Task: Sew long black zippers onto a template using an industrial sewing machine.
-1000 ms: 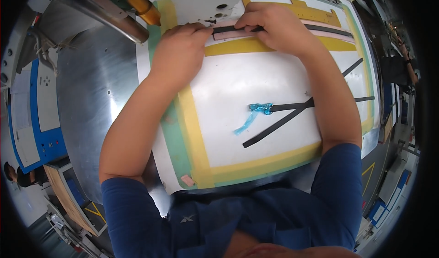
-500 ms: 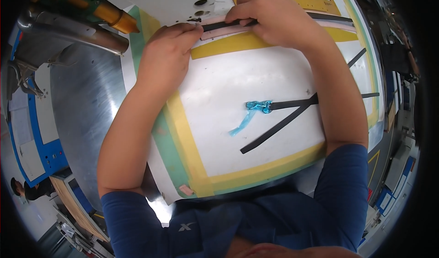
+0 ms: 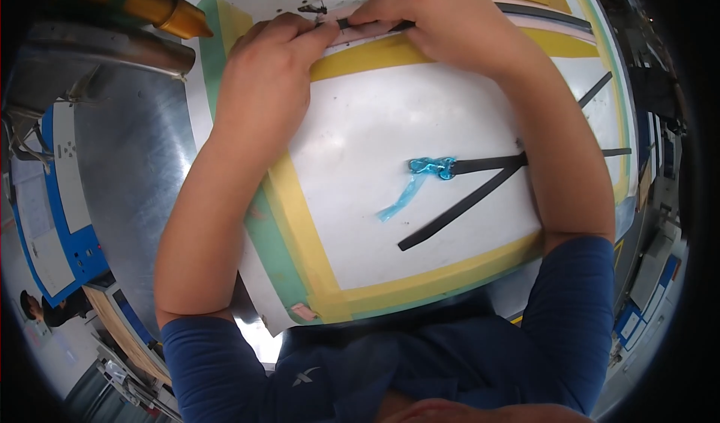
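A white panel [image 3: 390, 175] bordered with yellow and green tape lies in front of me. Both hands work at its far edge. My left hand [image 3: 262, 78] and my right hand [image 3: 442, 25] pinch a thin black strip [image 3: 375, 25] that runs along a pink band above the yellow tape. Fingertips of both hands meet on the strip. Two more black strips [image 3: 480, 187] lie crossed on the white surface, one ending in a crumpled blue film tab [image 3: 427, 169].
A grey metal table surface [image 3: 127, 168] spreads to the left. An orange-tipped tool [image 3: 161, 10] lies at the upper left. Blue and white cabinets [image 3: 52, 220] stand at the far left, with a person [image 3: 41, 310] beyond them. Equipment lines the right rim.
The view has shifted so the panel and hands sit higher in the picture. Both hands have drawn closer together on the black strip at the far edge.
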### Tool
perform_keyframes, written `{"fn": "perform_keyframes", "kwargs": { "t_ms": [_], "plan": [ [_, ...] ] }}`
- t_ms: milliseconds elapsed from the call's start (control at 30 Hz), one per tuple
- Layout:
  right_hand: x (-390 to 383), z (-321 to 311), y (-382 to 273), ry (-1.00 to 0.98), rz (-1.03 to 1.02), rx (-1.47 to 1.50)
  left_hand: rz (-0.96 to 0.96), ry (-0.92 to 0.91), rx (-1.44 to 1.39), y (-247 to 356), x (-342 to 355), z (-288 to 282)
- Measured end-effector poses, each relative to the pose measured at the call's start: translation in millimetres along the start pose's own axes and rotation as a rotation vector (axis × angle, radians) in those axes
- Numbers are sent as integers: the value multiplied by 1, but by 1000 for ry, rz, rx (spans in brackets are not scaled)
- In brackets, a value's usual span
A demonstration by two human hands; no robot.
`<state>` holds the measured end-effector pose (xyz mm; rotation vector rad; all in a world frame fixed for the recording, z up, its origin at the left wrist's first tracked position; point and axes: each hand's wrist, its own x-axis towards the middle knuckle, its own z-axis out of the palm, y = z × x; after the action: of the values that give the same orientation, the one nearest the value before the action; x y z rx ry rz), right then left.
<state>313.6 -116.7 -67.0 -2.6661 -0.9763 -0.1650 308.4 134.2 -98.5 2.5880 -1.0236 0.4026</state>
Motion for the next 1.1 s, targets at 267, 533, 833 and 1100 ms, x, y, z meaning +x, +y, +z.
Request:
{"fn": "perform_keyframes", "kwargs": {
  "t_ms": [267,533,833,1100],
  "plan": [
    [0,4,-1,26,-12,-17,-28,34,-43,-3,0,3],
    [1,-9,-17,-21,6,-13,-22,23,60,2,-2,-2],
    [27,-22,-25,-70,467,69,-4,15,143,8,-1,0],
    [50,-26,1,-287,398,-212,8,15,124,4,1,-3]
  ]
}}
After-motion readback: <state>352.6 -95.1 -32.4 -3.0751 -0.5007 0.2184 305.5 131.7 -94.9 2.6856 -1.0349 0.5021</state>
